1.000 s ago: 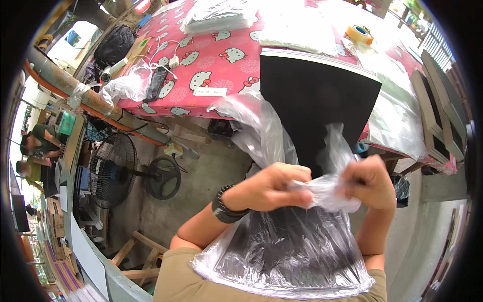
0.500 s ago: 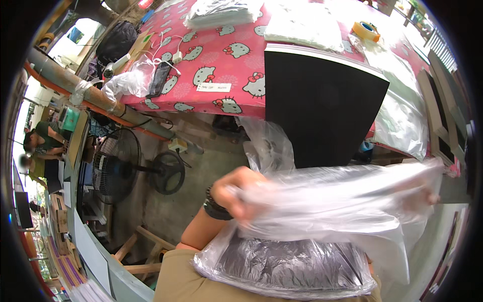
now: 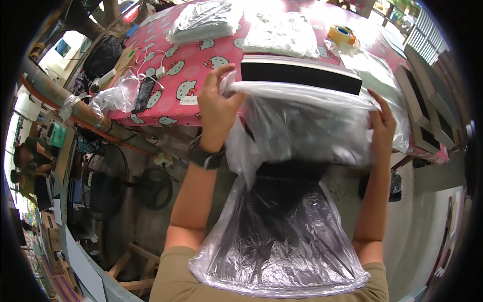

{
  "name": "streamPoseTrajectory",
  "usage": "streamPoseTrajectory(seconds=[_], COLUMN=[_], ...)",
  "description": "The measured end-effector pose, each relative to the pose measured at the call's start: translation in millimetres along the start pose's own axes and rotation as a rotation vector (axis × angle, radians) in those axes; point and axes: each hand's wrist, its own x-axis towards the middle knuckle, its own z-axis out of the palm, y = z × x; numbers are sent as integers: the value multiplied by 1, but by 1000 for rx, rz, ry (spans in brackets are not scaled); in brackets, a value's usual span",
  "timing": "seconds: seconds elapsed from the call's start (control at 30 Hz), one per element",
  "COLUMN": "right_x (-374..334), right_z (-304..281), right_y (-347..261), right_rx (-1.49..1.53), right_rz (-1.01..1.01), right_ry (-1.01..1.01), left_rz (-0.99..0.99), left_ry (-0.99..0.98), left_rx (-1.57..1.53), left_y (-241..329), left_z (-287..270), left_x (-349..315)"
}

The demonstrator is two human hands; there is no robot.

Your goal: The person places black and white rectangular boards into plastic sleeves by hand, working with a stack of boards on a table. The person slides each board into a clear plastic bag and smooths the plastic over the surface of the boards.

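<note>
A clear plastic bag (image 3: 297,236) stretches from near my body up toward the table, over a flat black panel (image 3: 297,73) with a pale edge. Most of the panel shows through the plastic; its far end sticks out bare at the table's edge. My left hand (image 3: 219,103), with a dark watch on the wrist, pinches the bag's left upper edge between thumb and fingers. At the right upper corner my right hand (image 3: 383,121) has its fingers curled on the plastic. The bag's upper edge spans taut between both hands.
A table with a pink patterned cloth (image 3: 173,108) bears stacked clear bags (image 3: 206,22), another pile of plastic (image 3: 282,35), a tape roll (image 3: 342,34) and a dark phone (image 3: 145,93). Panels (image 3: 417,100) lean at the right. A standing fan (image 3: 103,181) and people are at the left.
Both hands have moved up and away from my body, drawing the bag over much of the black panel. The plastic, bunched before, is now spread out. My view has shifted slightly.
</note>
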Motion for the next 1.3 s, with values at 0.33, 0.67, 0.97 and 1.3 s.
streamPoseTrajectory(seconds=[0.33, 0.67, 0.97, 1.3], right_x=[9, 0, -26, -108], right_z=[-3, -67, -94, -67], right_y=[65, 34, 101, 184], right_rx=[-261, -284, 678, 692], right_rz=[-241, -34, 475, 669], right_ry=[33, 131, -473, -613], left_rz=[455, 27, -904, -813], left_ry=[29, -95, -636, -928], left_rx=[769, -301, -777, -408], left_y=[-20, 16, -29, -110], left_z=[0, -39, -58, -59], left_x=[-3, -14, -39, -110])
